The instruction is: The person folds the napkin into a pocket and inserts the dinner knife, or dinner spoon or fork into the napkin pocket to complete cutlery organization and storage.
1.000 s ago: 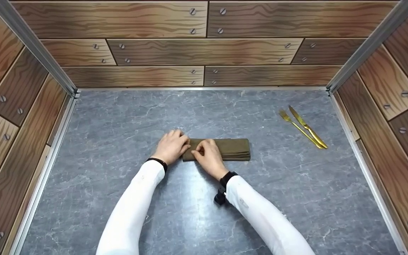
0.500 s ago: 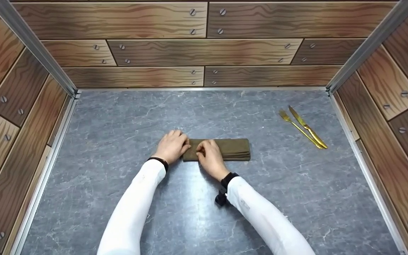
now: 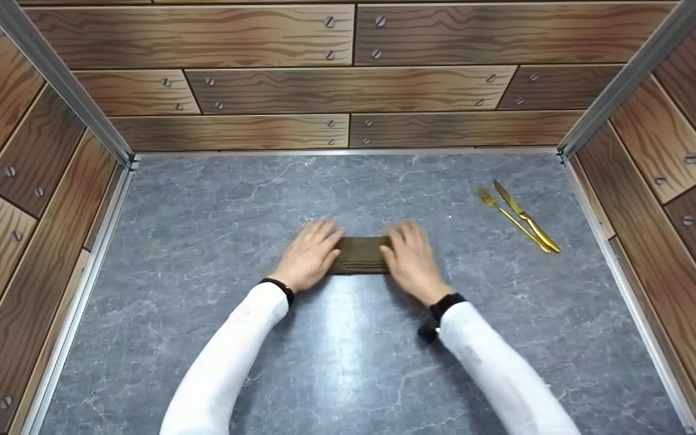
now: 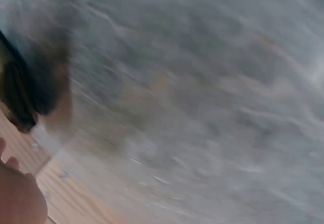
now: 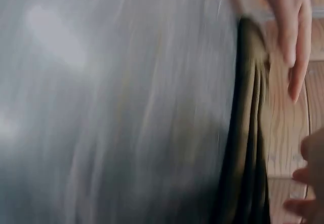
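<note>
A folded olive-brown cloth (image 3: pixel 360 254), like a napkin in a narrow strip, lies flat with its layered edges facing the person. Over its left end lies my left hand (image 3: pixel 309 257), fingers extended and slightly spread. My right hand (image 3: pixel 413 263) covers the right end, its fingers straight and a little blurred. Both ends of the cloth are hidden under or behind the hands. In the right wrist view the stacked folds of the cloth (image 5: pixel 248 127) show side-on, with the left hand (image 5: pixel 288 26) above. The left wrist view is blurred, with the cloth (image 4: pixel 15 89) at its edge.
A gold fork (image 3: pixel 514 220) and a gold knife (image 3: pixel 528 217) lie close together at the right, their handle ends nearly touching. The grey marbled tabletop (image 3: pixel 233 193) is bordered by metal rails and wood-patterned walls (image 3: pixel 348 90).
My right hand has moved right from the middle of the cloth to its right end, its fingers straightening from a curl. My left hand has shifted slightly right and spread its fingers.
</note>
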Tool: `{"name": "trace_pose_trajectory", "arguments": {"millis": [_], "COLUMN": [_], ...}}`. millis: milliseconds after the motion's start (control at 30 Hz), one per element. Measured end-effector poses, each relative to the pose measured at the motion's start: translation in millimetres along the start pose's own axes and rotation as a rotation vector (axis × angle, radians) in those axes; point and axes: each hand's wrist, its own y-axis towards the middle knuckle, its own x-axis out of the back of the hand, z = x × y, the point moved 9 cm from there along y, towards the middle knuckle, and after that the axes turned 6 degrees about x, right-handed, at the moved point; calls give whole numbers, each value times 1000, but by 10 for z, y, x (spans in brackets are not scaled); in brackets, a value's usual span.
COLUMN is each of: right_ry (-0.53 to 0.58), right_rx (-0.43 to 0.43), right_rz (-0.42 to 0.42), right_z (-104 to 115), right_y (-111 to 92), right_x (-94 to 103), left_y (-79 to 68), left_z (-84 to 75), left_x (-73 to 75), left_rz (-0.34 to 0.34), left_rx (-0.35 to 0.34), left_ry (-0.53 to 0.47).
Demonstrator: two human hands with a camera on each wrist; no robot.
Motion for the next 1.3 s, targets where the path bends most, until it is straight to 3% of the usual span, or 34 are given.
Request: {"name": "trace_pose_trajectory", "arguments": {"millis": [100, 167, 367, 533, 800, 967, 1100, 1300], "right_ry": [-103, -118, -137, -156, -203, -218, -141, 116], "right_rx": [-55, -86, -95, -76, -38, -38, -53, -88], "right_rz": [122, 175, 231, 231, 242, 247, 248, 208], "right_z": [-257, -361, -447, -455, -473, -486, -497, -560], "right_y": [-65, -109, -194, -222, -269, -277, -270, -197], "right_x": [-42, -90, -232, -258, -286, -287, -283, -154], "left_y": [66, 116, 235, 260, 234, 234, 233, 183], "left_z": [-157, -207, -152, -93, -129, -137, -101, 28], "left_x": [-95, -157, -325, -416, -453, -457, -465, -237], "left_rz": [54, 83, 130, 158, 94, 76, 109, 127], "left_rx": [-41, -27, 108, 160, 145, 156, 163, 132], "left_ry": [32, 24, -53, -15, 136, 164, 63, -290]}}
